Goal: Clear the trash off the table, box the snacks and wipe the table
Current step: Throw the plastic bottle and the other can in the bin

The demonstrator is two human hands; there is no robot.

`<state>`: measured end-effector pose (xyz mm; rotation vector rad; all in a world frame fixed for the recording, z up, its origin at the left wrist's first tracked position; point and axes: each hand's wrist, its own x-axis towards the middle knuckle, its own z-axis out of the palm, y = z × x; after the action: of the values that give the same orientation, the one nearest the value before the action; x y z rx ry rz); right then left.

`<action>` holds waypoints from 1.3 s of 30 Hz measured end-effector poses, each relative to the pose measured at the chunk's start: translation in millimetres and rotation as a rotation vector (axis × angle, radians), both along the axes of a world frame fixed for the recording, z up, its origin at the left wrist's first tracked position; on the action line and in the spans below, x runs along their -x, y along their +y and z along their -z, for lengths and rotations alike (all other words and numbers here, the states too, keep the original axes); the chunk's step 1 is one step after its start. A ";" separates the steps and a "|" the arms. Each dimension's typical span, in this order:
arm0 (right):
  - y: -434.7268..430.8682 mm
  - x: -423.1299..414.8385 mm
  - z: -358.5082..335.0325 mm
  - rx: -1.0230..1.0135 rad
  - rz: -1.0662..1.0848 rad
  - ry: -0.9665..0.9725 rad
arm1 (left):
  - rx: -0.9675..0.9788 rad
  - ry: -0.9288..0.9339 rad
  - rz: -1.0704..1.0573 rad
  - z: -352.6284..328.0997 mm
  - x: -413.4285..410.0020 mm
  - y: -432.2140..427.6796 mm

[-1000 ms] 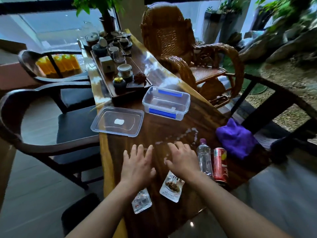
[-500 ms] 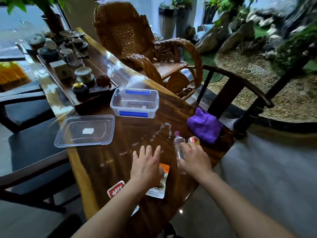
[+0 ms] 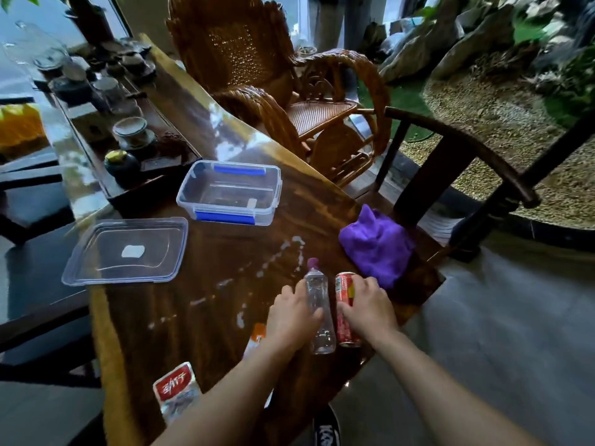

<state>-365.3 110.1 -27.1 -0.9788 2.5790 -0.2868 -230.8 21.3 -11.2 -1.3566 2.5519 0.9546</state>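
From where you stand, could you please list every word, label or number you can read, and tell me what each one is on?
Red-and-white snack packet at the near table edge: large white characters on the red band, too blurred to quote.
Red drink can under the right hand: printing too small to read.
Clear plastic bottle with the purple cap: no readable label.
White sticker on the clear plastic lid: blank or illegible.
Black shoe: white lettering, blurred.

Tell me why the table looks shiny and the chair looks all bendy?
Head view: daylight glares in white patches off the glossy wooden table; the wide-angle lens curves the dark chair near the frame's edge; the tea set at far left looks blurred, while the bottle and can stay fairly sharp.
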 end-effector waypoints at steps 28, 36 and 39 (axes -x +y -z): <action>-31.9 10.6 -22.9 0.174 -0.152 -0.079 | 0.223 0.088 -0.247 -15.0 -14.4 -19.9; -66.5 -37.0 -35.0 0.261 -0.378 -0.107 | 0.310 0.086 -0.449 -28.7 -80.6 -23.8; -76.5 -56.9 -36.9 0.260 -0.449 -0.125 | 0.334 0.071 -0.522 -29.9 -105.7 -17.9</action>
<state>-308.4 33.5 9.7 -1.5423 2.1688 -0.5454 -125.1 3.4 18.7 -2.1916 2.5372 0.6500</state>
